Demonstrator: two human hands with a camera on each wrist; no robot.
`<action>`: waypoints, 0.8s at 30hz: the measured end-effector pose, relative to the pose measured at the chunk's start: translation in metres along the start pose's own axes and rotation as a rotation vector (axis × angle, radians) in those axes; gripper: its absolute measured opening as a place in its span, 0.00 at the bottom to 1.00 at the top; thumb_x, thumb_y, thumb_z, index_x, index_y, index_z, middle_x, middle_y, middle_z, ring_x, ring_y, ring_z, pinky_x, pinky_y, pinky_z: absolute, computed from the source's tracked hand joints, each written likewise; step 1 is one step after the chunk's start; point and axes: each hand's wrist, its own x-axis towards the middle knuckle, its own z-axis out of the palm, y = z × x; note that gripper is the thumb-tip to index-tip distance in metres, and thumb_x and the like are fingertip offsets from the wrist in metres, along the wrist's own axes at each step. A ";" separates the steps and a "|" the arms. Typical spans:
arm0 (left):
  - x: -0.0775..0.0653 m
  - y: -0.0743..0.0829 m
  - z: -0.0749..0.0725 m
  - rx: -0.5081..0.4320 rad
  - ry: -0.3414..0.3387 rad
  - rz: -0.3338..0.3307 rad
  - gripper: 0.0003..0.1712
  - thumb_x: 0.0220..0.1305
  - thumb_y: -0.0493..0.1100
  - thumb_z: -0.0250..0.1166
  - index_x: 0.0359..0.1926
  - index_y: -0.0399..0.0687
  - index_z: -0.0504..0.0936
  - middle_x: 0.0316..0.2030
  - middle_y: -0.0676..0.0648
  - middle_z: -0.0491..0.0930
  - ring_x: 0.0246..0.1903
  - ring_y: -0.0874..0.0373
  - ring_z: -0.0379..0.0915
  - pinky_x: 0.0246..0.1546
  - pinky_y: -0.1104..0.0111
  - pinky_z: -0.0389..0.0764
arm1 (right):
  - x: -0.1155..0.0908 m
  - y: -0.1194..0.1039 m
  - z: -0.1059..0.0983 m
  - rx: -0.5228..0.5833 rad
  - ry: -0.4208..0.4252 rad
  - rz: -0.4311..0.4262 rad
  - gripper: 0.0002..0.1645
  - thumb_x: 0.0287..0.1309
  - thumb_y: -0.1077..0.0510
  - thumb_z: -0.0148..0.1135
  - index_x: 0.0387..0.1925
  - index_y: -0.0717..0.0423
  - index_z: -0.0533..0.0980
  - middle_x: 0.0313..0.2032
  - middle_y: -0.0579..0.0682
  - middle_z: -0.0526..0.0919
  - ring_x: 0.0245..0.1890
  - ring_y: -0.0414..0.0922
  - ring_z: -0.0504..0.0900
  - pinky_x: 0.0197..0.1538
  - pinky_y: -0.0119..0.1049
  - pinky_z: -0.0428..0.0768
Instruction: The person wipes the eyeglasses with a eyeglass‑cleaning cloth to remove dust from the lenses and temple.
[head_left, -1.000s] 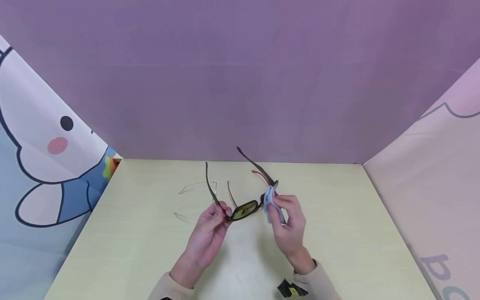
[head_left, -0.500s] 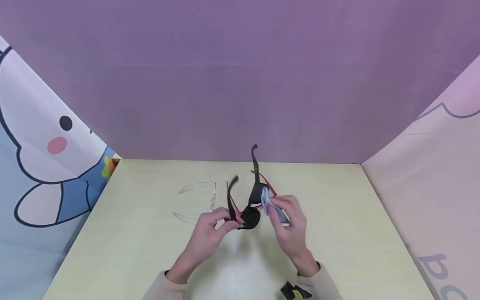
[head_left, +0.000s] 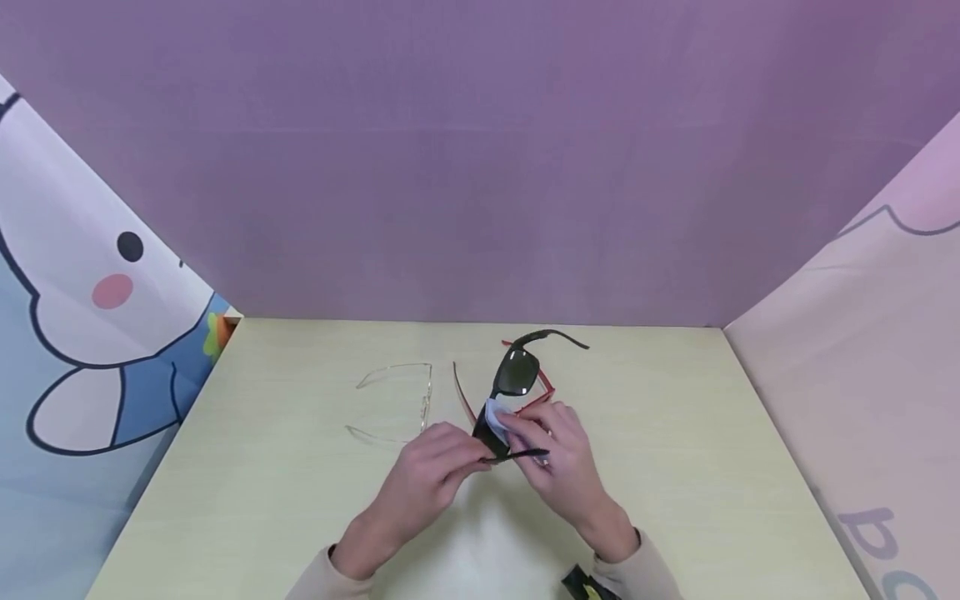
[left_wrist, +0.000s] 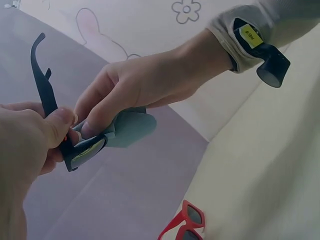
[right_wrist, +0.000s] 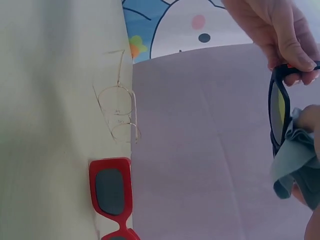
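A pair of black sunglasses (head_left: 517, 372) is held above the table, tilted, with one lens up and away. My left hand (head_left: 431, 471) pinches it near the hinge at the lower end of the frame, as the left wrist view also shows. In my right hand (head_left: 564, 458), thumb and fingers grip a folded light blue cloth (head_left: 495, 415). The cloth (right_wrist: 295, 157) lies against the lens nearer my left hand and covers part of it. One black temple crosses in front of my right fingers in the head view.
Red-framed sunglasses (right_wrist: 127, 187) lie on the pale table (head_left: 262, 500) behind my hands, partly hidden in the head view. Thin wire-rimmed glasses (head_left: 429, 392) lie to their left. A purple backdrop (head_left: 480, 167) rises at the table's far edge. A black device (left_wrist: 272, 65) sits at my right cuff.
My left hand has turned the black sunglasses over and brought them round, with the upper temple now pointing right. My right hand has moved the cloth left, from the far lens to the near one.
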 end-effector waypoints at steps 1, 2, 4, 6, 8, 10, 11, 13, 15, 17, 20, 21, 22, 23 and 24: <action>0.000 0.000 0.000 0.026 -0.004 0.017 0.08 0.72 0.44 0.64 0.40 0.47 0.88 0.35 0.55 0.88 0.35 0.62 0.81 0.42 0.74 0.81 | 0.001 -0.001 0.000 -0.026 0.000 -0.005 0.15 0.75 0.56 0.57 0.46 0.58 0.87 0.36 0.49 0.82 0.31 0.45 0.73 0.37 0.35 0.68; 0.000 0.000 -0.001 0.051 -0.007 0.035 0.09 0.73 0.44 0.63 0.40 0.47 0.88 0.36 0.54 0.88 0.36 0.62 0.82 0.42 0.73 0.81 | 0.001 -0.001 0.001 -0.045 0.003 -0.004 0.15 0.75 0.57 0.56 0.46 0.58 0.87 0.35 0.49 0.82 0.30 0.45 0.73 0.36 0.35 0.68; -0.002 0.001 -0.001 0.098 -0.012 0.070 0.11 0.74 0.44 0.61 0.40 0.47 0.88 0.37 0.54 0.89 0.37 0.62 0.82 0.43 0.73 0.82 | 0.001 -0.002 0.002 -0.071 0.007 -0.004 0.15 0.74 0.58 0.55 0.46 0.58 0.87 0.35 0.49 0.82 0.30 0.45 0.73 0.34 0.36 0.68; -0.003 0.001 0.000 0.133 -0.007 0.104 0.13 0.77 0.42 0.58 0.40 0.46 0.89 0.38 0.53 0.89 0.37 0.61 0.82 0.44 0.72 0.82 | -0.001 -0.004 0.004 -0.080 -0.007 -0.006 0.16 0.73 0.58 0.54 0.46 0.58 0.87 0.35 0.49 0.82 0.30 0.45 0.73 0.34 0.36 0.69; -0.004 0.001 0.000 0.163 0.005 0.137 0.15 0.78 0.41 0.56 0.40 0.45 0.89 0.38 0.52 0.89 0.38 0.60 0.83 0.44 0.72 0.83 | -0.003 -0.008 0.005 -0.058 -0.036 -0.021 0.16 0.73 0.58 0.54 0.46 0.57 0.87 0.35 0.48 0.82 0.31 0.46 0.74 0.35 0.36 0.71; -0.005 0.001 0.000 0.186 0.021 0.163 0.16 0.79 0.40 0.54 0.41 0.44 0.89 0.39 0.52 0.89 0.39 0.60 0.83 0.45 0.71 0.83 | -0.004 -0.011 0.006 -0.031 -0.072 -0.043 0.16 0.74 0.57 0.54 0.47 0.56 0.87 0.36 0.48 0.81 0.32 0.46 0.75 0.37 0.36 0.73; -0.005 0.001 0.000 0.195 0.029 0.175 0.17 0.80 0.39 0.53 0.41 0.44 0.89 0.39 0.52 0.89 0.39 0.59 0.84 0.45 0.71 0.83 | -0.004 -0.012 0.005 -0.018 -0.087 -0.053 0.16 0.75 0.57 0.54 0.47 0.56 0.87 0.35 0.48 0.81 0.32 0.46 0.75 0.38 0.36 0.73; -0.006 0.001 0.000 0.210 0.037 0.190 0.18 0.80 0.39 0.53 0.41 0.44 0.90 0.39 0.51 0.89 0.40 0.59 0.84 0.45 0.71 0.83 | -0.003 -0.013 0.005 -0.005 -0.108 -0.062 0.16 0.75 0.57 0.54 0.47 0.55 0.87 0.35 0.47 0.80 0.33 0.45 0.75 0.38 0.36 0.73; -0.006 0.001 -0.001 0.213 0.036 0.195 0.18 0.80 0.38 0.53 0.41 0.45 0.90 0.39 0.51 0.89 0.40 0.59 0.84 0.45 0.71 0.83 | -0.001 -0.011 0.003 -0.021 -0.105 -0.048 0.17 0.76 0.57 0.53 0.46 0.56 0.87 0.35 0.47 0.80 0.32 0.45 0.75 0.37 0.36 0.73; -0.006 0.001 -0.001 0.214 0.029 0.195 0.18 0.79 0.37 0.53 0.40 0.45 0.90 0.39 0.52 0.89 0.40 0.59 0.84 0.45 0.71 0.83 | 0.001 -0.009 0.002 -0.056 -0.093 -0.024 0.18 0.77 0.56 0.52 0.46 0.56 0.87 0.35 0.48 0.80 0.31 0.45 0.73 0.36 0.36 0.71; -0.006 0.001 -0.002 0.212 0.020 0.192 0.16 0.77 0.35 0.55 0.40 0.45 0.90 0.39 0.52 0.89 0.40 0.60 0.83 0.45 0.72 0.83 | 0.003 -0.006 0.001 -0.096 -0.082 0.002 0.19 0.77 0.55 0.51 0.47 0.57 0.87 0.35 0.48 0.80 0.30 0.45 0.72 0.34 0.36 0.69; -0.006 0.001 -0.002 0.213 0.022 0.192 0.15 0.76 0.34 0.55 0.40 0.45 0.90 0.39 0.52 0.89 0.40 0.59 0.84 0.45 0.72 0.83 | 0.003 -0.007 0.001 -0.092 -0.084 0.006 0.19 0.77 0.55 0.51 0.47 0.57 0.87 0.35 0.48 0.80 0.30 0.45 0.72 0.34 0.35 0.69; -0.006 0.001 -0.001 0.221 0.026 0.193 0.15 0.76 0.34 0.55 0.40 0.45 0.90 0.39 0.52 0.89 0.40 0.59 0.84 0.45 0.72 0.83 | 0.003 -0.007 0.001 -0.079 -0.090 0.005 0.19 0.76 0.56 0.52 0.47 0.58 0.87 0.34 0.47 0.79 0.30 0.44 0.72 0.34 0.35 0.69; -0.005 0.001 -0.001 0.228 0.033 0.198 0.16 0.76 0.34 0.55 0.40 0.45 0.90 0.39 0.51 0.89 0.40 0.59 0.84 0.45 0.72 0.83 | 0.002 -0.008 0.001 -0.056 -0.097 -0.006 0.18 0.75 0.57 0.52 0.47 0.58 0.87 0.34 0.47 0.79 0.31 0.44 0.72 0.35 0.34 0.70; -0.005 0.001 -0.001 0.231 0.042 0.201 0.16 0.76 0.34 0.55 0.40 0.45 0.90 0.39 0.51 0.89 0.40 0.59 0.84 0.45 0.72 0.84 | 0.002 -0.010 0.001 -0.026 -0.103 -0.020 0.17 0.74 0.58 0.53 0.47 0.58 0.87 0.34 0.47 0.80 0.31 0.44 0.73 0.35 0.33 0.71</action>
